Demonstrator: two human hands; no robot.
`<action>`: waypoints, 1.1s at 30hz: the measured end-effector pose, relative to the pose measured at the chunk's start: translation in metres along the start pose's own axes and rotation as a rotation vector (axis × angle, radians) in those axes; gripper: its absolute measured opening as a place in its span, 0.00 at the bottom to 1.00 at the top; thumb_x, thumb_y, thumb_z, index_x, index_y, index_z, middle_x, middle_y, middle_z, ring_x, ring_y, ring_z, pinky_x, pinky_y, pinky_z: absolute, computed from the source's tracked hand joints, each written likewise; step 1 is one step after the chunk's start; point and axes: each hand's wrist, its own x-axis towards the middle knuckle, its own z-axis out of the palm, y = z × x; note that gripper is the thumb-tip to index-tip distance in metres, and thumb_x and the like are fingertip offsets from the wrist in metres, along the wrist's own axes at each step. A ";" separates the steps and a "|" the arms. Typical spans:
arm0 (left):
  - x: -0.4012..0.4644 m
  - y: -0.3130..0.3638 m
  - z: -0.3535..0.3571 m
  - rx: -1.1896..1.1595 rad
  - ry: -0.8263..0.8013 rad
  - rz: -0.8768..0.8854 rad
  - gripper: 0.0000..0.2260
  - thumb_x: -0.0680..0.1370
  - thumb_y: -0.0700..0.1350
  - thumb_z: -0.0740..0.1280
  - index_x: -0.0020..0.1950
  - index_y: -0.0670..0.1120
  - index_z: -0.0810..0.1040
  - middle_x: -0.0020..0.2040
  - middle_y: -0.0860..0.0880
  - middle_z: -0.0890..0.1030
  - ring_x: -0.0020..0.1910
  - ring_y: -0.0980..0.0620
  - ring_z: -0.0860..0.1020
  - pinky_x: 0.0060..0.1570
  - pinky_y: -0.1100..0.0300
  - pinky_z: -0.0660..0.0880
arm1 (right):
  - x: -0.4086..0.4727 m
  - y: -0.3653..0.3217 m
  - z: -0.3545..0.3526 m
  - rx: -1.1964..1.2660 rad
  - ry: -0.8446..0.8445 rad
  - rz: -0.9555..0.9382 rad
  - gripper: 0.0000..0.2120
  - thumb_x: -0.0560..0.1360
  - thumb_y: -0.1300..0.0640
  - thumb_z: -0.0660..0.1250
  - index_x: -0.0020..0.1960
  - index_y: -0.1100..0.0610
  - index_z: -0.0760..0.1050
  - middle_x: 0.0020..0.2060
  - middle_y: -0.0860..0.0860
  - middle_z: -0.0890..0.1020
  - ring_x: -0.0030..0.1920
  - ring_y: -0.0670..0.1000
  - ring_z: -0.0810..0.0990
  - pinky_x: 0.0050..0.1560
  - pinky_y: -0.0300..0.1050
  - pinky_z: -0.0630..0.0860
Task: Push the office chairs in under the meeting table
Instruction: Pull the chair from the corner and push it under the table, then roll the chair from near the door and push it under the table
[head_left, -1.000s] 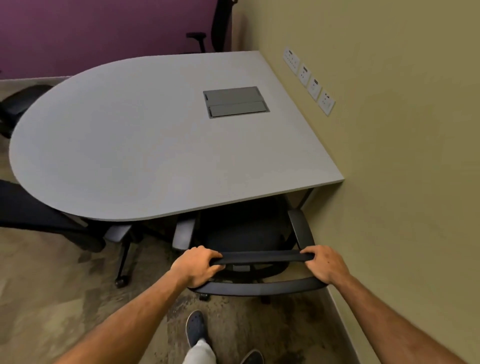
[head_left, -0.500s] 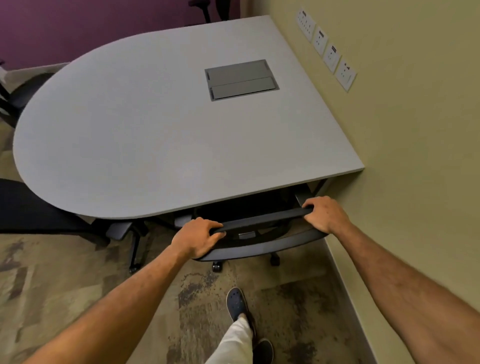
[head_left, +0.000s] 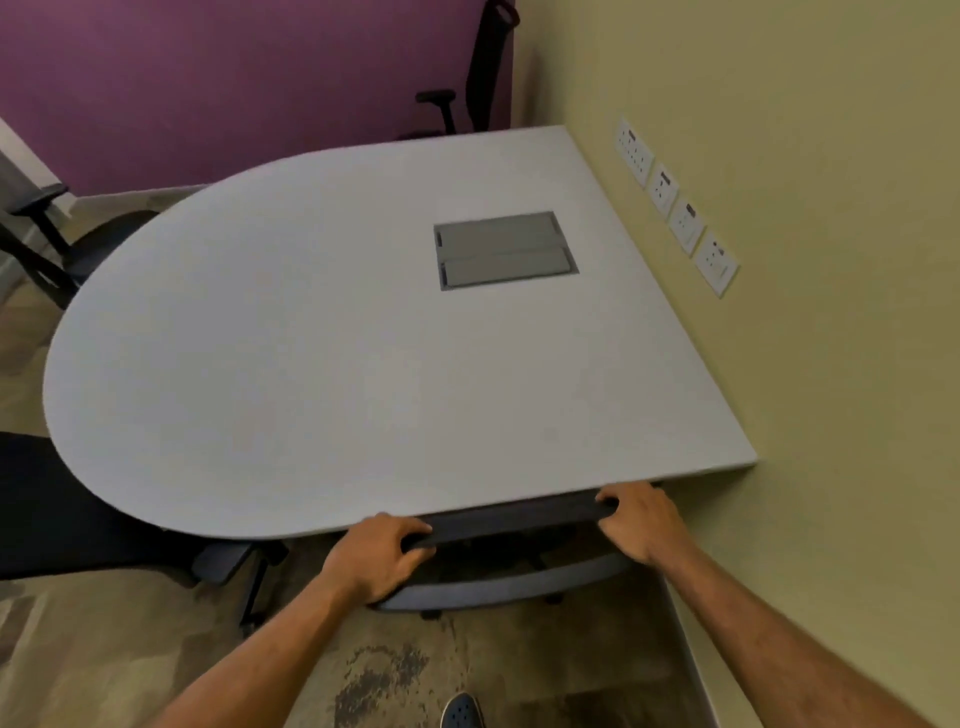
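Note:
A black office chair (head_left: 511, 522) stands at the near edge of the grey meeting table (head_left: 322, 374), close to the right wall. Its seat is hidden under the tabletop; only the top bar of the backrest and a lower curved bar show. My left hand (head_left: 376, 556) grips the left end of the top bar. My right hand (head_left: 641, 519) grips the right end, right against the table edge.
A second black chair (head_left: 78, 514) sits at the table's left side, partly out. Another chair (head_left: 57, 244) stands at the far left and one (head_left: 480, 83) behind the table by the purple wall. Wall sockets (head_left: 675, 208) line the right wall. My shoe (head_left: 460, 712) is on the carpet.
The chair has rolled forward under the table with both hands on its backrest; its seat and armrests, visible before, are now hidden beneath the tabletop.

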 end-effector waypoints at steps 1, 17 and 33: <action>-0.001 0.001 0.000 -0.008 -0.018 -0.015 0.25 0.74 0.68 0.60 0.65 0.58 0.79 0.59 0.58 0.83 0.54 0.59 0.80 0.55 0.62 0.76 | -0.001 0.001 0.002 -0.008 -0.014 0.002 0.22 0.65 0.48 0.66 0.58 0.45 0.82 0.58 0.50 0.84 0.57 0.55 0.82 0.59 0.47 0.75; -0.057 0.037 -0.042 -0.096 0.328 -0.345 0.31 0.78 0.71 0.53 0.66 0.50 0.79 0.63 0.51 0.81 0.61 0.50 0.78 0.60 0.54 0.74 | 0.019 -0.074 -0.025 -0.152 -0.336 -0.573 0.47 0.67 0.18 0.36 0.79 0.40 0.58 0.78 0.45 0.64 0.78 0.49 0.61 0.78 0.57 0.49; -0.366 -0.130 -0.187 0.152 0.674 -0.695 0.33 0.80 0.67 0.56 0.80 0.50 0.58 0.80 0.50 0.60 0.78 0.51 0.57 0.76 0.44 0.51 | -0.124 -0.512 0.073 0.189 -0.125 -1.201 0.28 0.82 0.39 0.55 0.78 0.50 0.62 0.78 0.52 0.66 0.79 0.53 0.56 0.79 0.58 0.52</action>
